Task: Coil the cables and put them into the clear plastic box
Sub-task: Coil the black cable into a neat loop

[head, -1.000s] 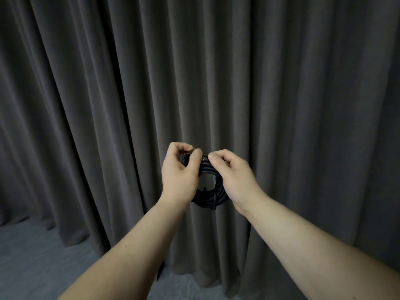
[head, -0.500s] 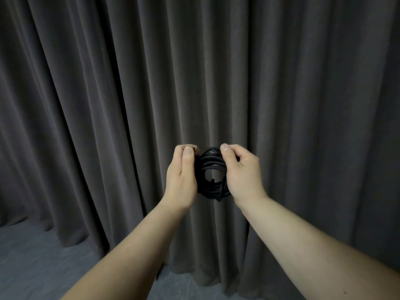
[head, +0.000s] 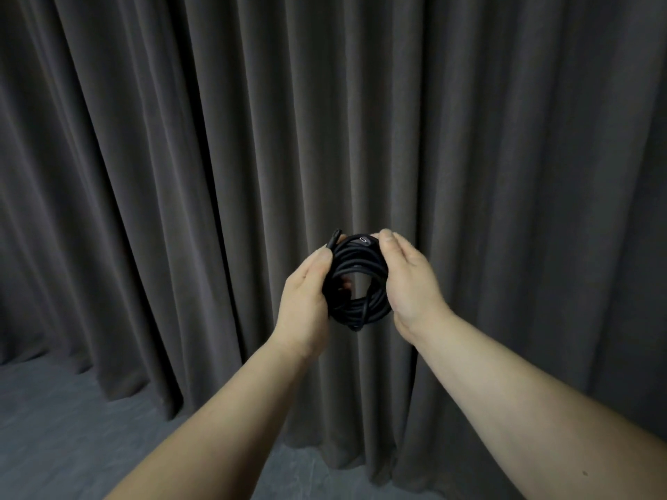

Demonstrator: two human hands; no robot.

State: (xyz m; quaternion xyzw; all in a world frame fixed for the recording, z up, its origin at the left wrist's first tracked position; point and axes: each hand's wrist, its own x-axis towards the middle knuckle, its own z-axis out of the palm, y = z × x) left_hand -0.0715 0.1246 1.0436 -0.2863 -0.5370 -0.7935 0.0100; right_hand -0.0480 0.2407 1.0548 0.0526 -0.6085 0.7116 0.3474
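Observation:
A black cable [head: 355, 258] wound into a tight round coil is held up in the air in front of me, between both hands. My left hand [head: 306, 301] grips the coil's left side, thumb on the front and fingers behind. My right hand [head: 411, 283] grips the right side, its thumb on the top near a plug end [head: 364, 241]. A second plug tip [head: 334, 240] pokes out at the upper left. The clear plastic box is not in view.
Dark grey pleated curtains [head: 216, 157] fill the whole background. A strip of grey floor [head: 54, 427] shows at the lower left, below the curtain hem.
Both hands shifted from pinching the top of the coil to holding its two sides. The coil now faces me more squarely and its plug ends show at the top.

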